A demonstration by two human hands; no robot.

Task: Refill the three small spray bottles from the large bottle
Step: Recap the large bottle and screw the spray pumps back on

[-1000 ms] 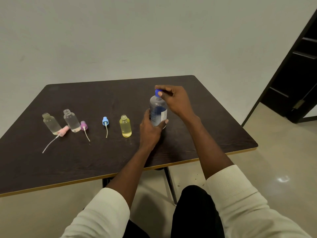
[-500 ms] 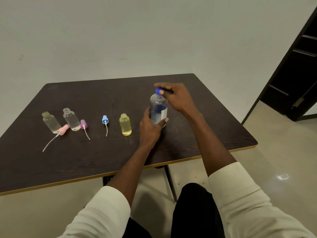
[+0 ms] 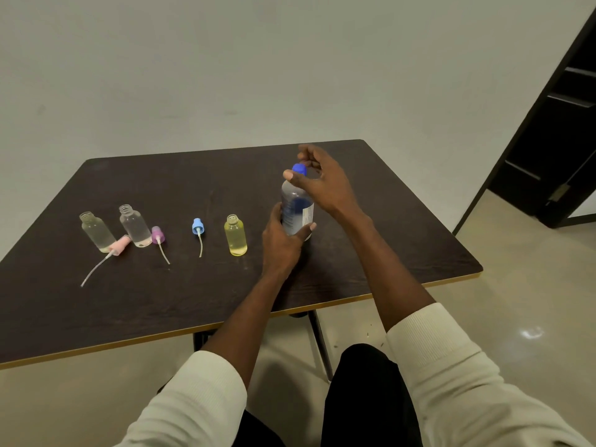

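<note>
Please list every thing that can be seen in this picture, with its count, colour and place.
Table: one, dark brown, light edge, centre.
Large bottle: one, clear, upright at table's middle.
Cap: one, blue, on the large bottle.
Small bottles: three, open, upright, left of the large bottle; two clear, one yellow.
Spray tops: three, lying beside the small bottles; pink, purple, blue.
Door: one, dark, right.
Wall: one, pale, behind the table.
Left hand: grips the large bottle.
Right hand: fingers around the cap.
</note>
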